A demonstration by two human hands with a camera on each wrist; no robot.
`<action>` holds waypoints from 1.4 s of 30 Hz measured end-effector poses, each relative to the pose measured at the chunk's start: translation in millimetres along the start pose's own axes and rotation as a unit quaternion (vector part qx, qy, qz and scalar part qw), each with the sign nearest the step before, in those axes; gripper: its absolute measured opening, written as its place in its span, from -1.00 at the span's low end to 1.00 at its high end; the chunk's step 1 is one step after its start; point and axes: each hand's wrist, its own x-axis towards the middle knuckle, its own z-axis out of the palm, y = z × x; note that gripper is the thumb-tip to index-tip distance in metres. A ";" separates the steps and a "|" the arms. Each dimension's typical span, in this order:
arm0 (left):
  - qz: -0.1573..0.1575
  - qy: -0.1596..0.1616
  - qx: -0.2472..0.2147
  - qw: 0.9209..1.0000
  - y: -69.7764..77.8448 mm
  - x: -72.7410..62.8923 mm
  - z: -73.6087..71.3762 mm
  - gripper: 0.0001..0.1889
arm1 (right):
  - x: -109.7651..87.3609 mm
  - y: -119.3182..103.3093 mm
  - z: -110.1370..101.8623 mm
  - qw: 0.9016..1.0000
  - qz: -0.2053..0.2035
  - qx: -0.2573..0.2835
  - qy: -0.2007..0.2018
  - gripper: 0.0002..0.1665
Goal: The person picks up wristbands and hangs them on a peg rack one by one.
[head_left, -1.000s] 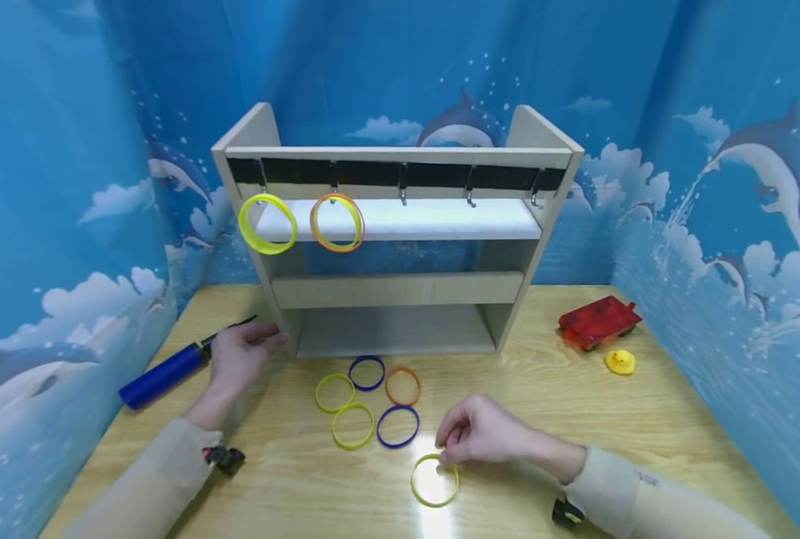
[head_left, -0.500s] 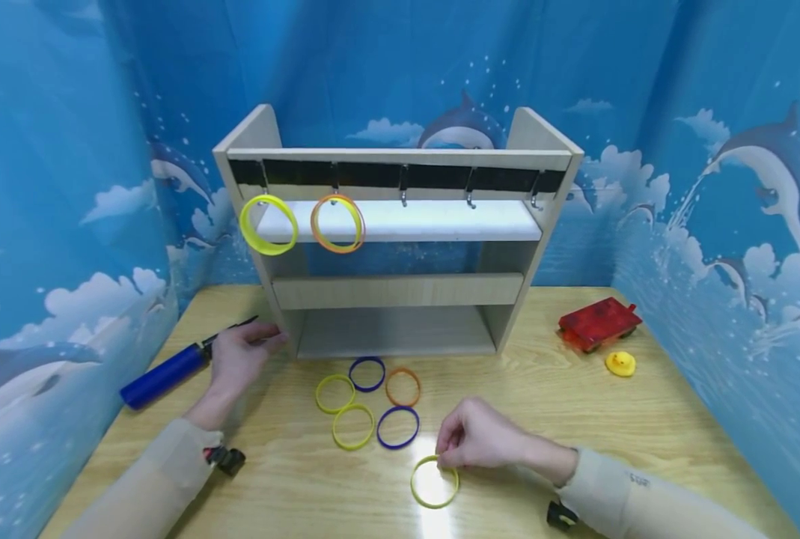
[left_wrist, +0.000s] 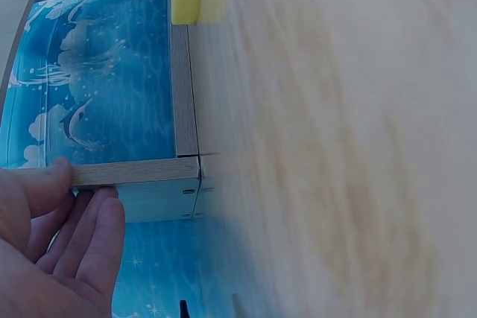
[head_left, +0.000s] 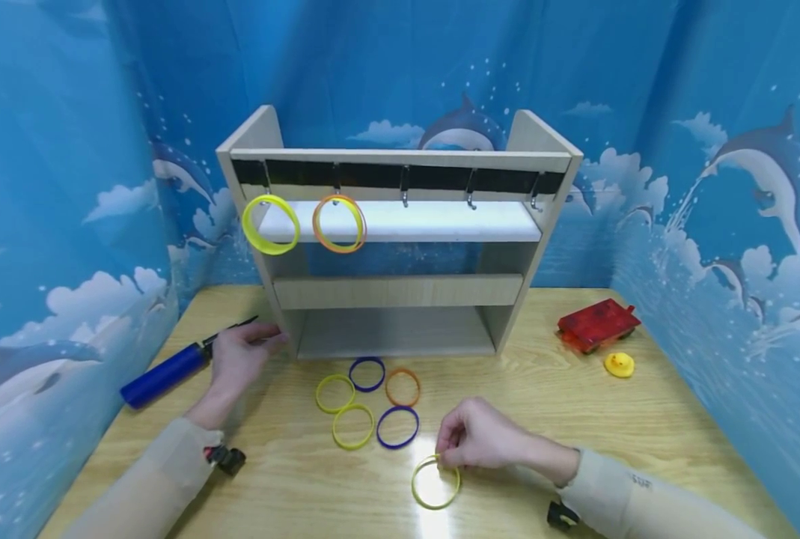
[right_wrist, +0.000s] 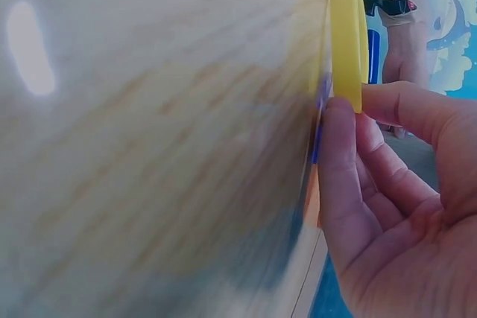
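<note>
I see right hand (head_left: 477, 434) pinching yellow ring (right_wrist: 346, 42) between thumb and fingers; ring extends front-left of grip, flat at tabletop (head_left: 541, 389). Blue ring (head_left: 378, 428) near, left of grip. Left hand (head_left: 241, 358), farther left, grips shelf unit (head_left: 397, 290) by side panel (left_wrist: 141, 172).

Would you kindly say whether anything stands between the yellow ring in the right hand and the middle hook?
Nothing visible blocks the way from the yellow ring up to the bare middle hook; the orange ring and nearer blue ring lie flat, slightly left of it.
</note>
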 end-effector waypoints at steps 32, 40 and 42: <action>-0.016 0.013 -0.029 0.999 2.8 -6.0 -1.8 -0.77 | -4.1 -54.6 -73.1 0.997 -0.038 -0.004 0.067 -0.83; -0.004 0.013 -0.029 0.999 2.0 -5.3 -1.0 -0.79 | 4.5 -84.8 -98.5 0.993 -0.045 -0.016 0.104 -0.79; -0.002 0.014 -0.028 1.000 2.0 -5.2 -0.9 -0.80 | 7.4 -92.7 -103.8 0.993 -0.041 -0.006 0.115 -0.78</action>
